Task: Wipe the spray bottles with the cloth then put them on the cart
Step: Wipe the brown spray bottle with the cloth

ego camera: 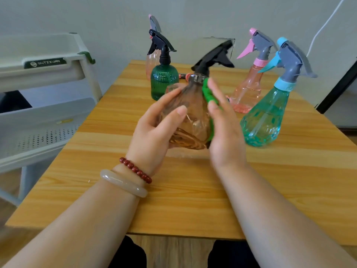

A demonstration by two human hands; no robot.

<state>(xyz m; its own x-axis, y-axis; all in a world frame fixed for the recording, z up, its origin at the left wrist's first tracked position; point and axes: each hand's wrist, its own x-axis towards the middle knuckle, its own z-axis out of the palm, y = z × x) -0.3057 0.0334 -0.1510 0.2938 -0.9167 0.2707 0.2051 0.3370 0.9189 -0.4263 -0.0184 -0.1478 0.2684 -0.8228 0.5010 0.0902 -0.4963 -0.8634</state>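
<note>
The left hand is gripping the brown bottle round its wide lower body, thumb and fingers curled on it, holding it tilted just above the table, while the right hand is pressing the green cloth against the bottle's right side with nearly straight fingers. The bottle is looking empty, thin-walled and smooth, so it is probably handling as light, slightly squashy and slippery. Gripping the neck under the black trigger is looking safest for carrying it to the cart.
</note>
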